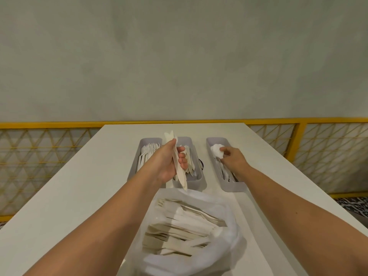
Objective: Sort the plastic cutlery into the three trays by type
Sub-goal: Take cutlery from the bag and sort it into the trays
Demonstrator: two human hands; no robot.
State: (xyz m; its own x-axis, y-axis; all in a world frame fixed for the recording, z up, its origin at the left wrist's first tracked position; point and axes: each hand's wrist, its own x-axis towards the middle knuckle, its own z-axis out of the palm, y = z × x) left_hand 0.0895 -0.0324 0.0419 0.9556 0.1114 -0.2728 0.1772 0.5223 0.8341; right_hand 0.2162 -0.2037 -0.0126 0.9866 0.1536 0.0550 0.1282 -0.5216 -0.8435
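Three grey trays stand side by side at the far end of the white table. The left tray [133,170] holds forks, the middle tray [199,181] holds knives, and the right tray [229,186] holds spoons. My left hand [169,162] grips a bundle of cream plastic cutlery [180,172] upright over the gap between the left and middle trays. My right hand [234,159] reaches into the right tray, its fingers pinching a white spoon [217,152] at the far end. A clear plastic bag [229,242] of mixed cutlery lies open in front of the trays.
The white table [79,196] runs to a grey wall. A yellow railing [298,136] with lattice panels borders it on both sides. A small dark object [201,163] lies between the middle and right trays.
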